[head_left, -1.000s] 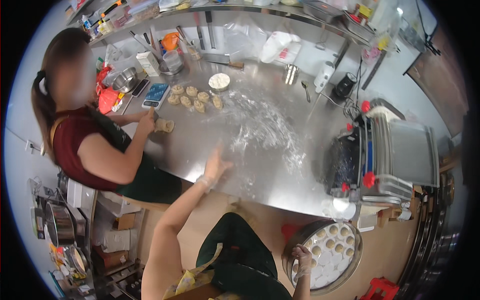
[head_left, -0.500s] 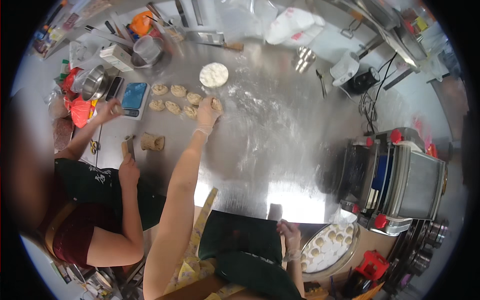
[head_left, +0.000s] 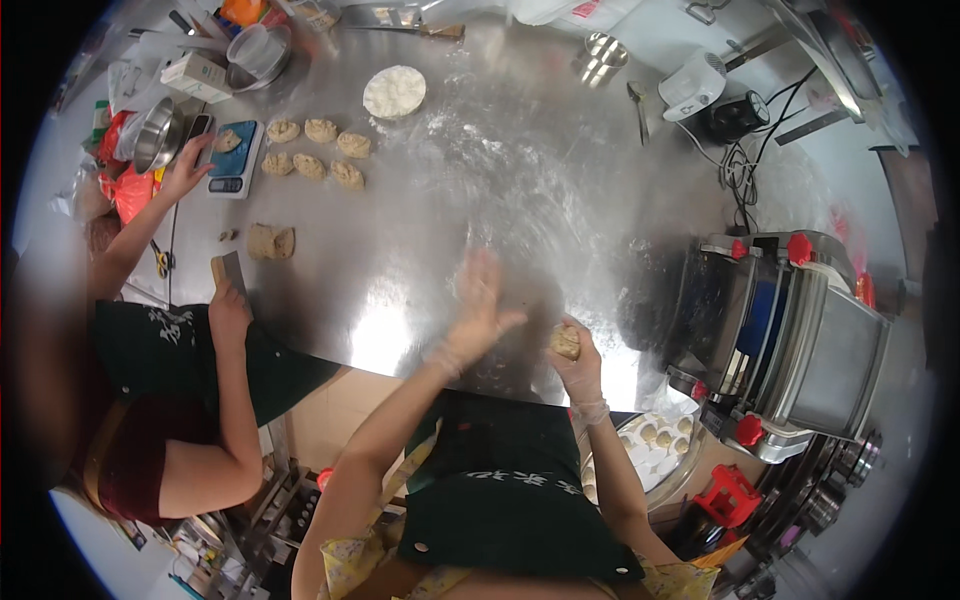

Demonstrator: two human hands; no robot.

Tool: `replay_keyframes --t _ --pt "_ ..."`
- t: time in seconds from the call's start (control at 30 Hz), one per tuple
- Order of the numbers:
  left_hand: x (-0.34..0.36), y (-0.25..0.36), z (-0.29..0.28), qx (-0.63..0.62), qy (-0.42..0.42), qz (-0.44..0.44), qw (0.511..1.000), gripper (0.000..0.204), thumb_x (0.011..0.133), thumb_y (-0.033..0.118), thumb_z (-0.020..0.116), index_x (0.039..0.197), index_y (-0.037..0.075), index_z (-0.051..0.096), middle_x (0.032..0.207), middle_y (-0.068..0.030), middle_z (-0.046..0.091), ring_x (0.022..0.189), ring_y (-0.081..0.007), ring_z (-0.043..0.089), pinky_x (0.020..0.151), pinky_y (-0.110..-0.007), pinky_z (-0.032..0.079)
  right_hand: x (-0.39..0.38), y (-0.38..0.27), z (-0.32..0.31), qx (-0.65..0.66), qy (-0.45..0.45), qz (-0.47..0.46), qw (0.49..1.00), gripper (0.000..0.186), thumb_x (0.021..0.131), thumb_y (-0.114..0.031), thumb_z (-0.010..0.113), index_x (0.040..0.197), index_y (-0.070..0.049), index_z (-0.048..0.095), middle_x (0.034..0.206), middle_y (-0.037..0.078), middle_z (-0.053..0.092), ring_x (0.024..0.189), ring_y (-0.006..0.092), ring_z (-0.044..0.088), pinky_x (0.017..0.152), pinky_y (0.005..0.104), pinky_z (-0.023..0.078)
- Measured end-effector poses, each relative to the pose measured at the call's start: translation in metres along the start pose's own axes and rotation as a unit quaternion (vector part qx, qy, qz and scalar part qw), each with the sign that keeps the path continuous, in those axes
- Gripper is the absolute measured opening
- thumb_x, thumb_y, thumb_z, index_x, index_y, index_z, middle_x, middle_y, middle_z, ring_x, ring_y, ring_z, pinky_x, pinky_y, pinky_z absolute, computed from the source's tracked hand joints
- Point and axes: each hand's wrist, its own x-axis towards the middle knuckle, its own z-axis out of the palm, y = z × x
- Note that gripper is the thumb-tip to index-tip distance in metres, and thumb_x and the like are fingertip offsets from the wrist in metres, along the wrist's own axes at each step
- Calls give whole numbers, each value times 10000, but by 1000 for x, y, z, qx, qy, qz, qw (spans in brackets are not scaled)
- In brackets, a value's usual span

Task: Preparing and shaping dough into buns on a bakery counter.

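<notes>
My left hand [head_left: 485, 305], in a clear glove and blurred, is spread open above the steel table [head_left: 510, 180], left of my right hand. My gloved right hand [head_left: 580, 365] is closed on a lumpy dough ball [head_left: 565, 342] near the front edge. Several dough pieces [head_left: 320, 130] lie in two rows at the back left, beside a white bowl of flour [head_left: 394, 92]. A larger dough roll [head_left: 271, 241] lies below them. Loose flour streaks the middle of the tabletop.
A co-worker's hand [head_left: 183, 170] is at a scale [head_left: 230, 180] with dough on it; the other holds a scraper [head_left: 228, 270]. A roller machine [head_left: 820, 360] stands right, cables [head_left: 740, 180] behind it. A round tray of small rounds [head_left: 650, 450] sits below the front edge.
My left hand reached to the dough rows and has come back toward me; one piece has left the rows. My right hand has risen and now holds dough. Dough now sits on the scale.
</notes>
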Motion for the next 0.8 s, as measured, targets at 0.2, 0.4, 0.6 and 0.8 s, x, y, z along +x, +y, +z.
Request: replay_keyframes --t 0.2,0.4,0.6,0.8 --pt "26 17 42 306 -101 100 941 909 856 547 628 1517 17 299 1583 -202 275 1497 -372 162 1203 -535 149 -1 13 -38 127 33 42 991 524 848 21 708 1326 -39 503 1143 58 609 1015 117 590 915 248 488" --pt "-23 -14 33 255 -215 129 934 917 856 643 544 1501 21 346 1567 -173 339 1489 -312 229 1204 -539 147 1 40 -91 -16 72 -41 996 526 822 -17 745 1298 -28 522 1143 71 634 1038 147 608 919 278 494" --pt "56 -26 43 357 35 51 932 850 909 584 509 1492 -11 344 1569 -221 308 1484 -367 220 1200 -564 145 13 27 -67 -36 78 -53 995 538 750 -7 803 1227 -29 554 1101 62 630 983 161 614 902 285 494" --pt "-35 13 68 253 -249 234 905 742 903 519 555 1465 53 424 1556 -141 363 1472 -339 257 1187 -495 215 31 15 -8 -88 73 -173 978 577 695 17 803 1219 -40 570 1191 112 599 1143 238 573 989 343 464"
